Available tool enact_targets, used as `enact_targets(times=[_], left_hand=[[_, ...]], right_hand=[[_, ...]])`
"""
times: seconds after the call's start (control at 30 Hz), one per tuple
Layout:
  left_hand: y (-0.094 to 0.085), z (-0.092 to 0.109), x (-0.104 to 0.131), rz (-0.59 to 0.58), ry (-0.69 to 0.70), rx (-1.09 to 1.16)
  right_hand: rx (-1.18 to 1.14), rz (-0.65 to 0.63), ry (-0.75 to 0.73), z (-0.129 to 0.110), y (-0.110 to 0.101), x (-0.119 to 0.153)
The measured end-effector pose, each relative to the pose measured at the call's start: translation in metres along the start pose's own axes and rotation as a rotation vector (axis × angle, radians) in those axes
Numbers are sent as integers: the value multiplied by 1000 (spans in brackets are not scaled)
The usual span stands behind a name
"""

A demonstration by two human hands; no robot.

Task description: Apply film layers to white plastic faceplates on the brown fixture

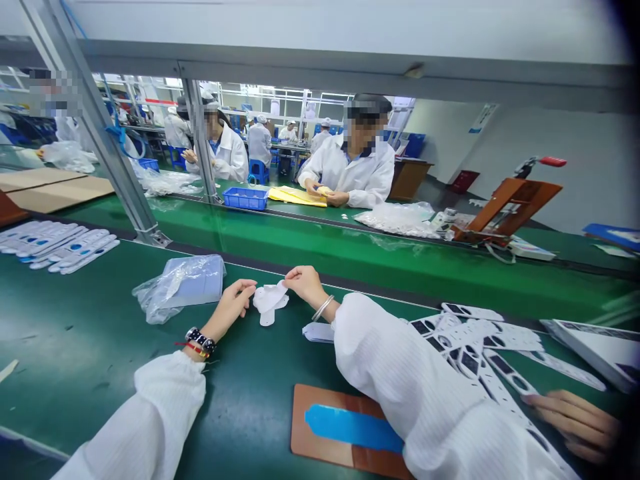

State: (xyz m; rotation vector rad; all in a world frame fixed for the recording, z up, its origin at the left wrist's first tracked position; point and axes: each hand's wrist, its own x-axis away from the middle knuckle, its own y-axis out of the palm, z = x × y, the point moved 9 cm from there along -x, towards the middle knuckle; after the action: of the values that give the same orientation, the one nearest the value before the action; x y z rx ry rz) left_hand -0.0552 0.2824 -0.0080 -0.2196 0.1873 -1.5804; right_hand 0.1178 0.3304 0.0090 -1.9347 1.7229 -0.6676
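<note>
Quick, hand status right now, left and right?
Left hand: loosely curled beside the small white pieces; can't tell whether it grips one.
Right hand: closed, pinching one of those pieces at its edge.

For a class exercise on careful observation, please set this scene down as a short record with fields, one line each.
Left hand: the left hand is beside small white pieces; contact unclear
Right hand: the right hand pinches their upper right edge
Left of hands: pale blue stack in clear plastic
Near right forearm: brown board bearing a blue shape
Right side: pile of white strips with dark windows; another person's hand at its edge
Across: blue basket; seated person in white coat
</note>
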Motion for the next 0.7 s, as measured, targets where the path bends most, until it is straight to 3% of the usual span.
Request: enact_targets(times=[0.23, 0.37, 0.43, 0.5, 0.6, 0.67, 0.7], left_hand=[[6, 6, 2, -96, 27, -72], [6, 2, 1, -119, 42, -121], [6, -1, 0, -118, 46, -141], [6, -3, -2, -113, 53, -156], [6, -4, -3, -101, 69, -166], [6, -4, -3, -85, 83, -171], [5, -3, -3, -71, 90, -176]], right_hand=[[62, -14, -77, 1, 10, 10], [79, -17, -191, -9, -13, 19], [96, -42, -213, -15, -46, 11], [118, -42, -203, -19, -95, -5], [154, 110, -188, -21, -183, -28], [194, 194, -185, -15, -221, -31], [219, 207, -183, -9, -230, -28]])
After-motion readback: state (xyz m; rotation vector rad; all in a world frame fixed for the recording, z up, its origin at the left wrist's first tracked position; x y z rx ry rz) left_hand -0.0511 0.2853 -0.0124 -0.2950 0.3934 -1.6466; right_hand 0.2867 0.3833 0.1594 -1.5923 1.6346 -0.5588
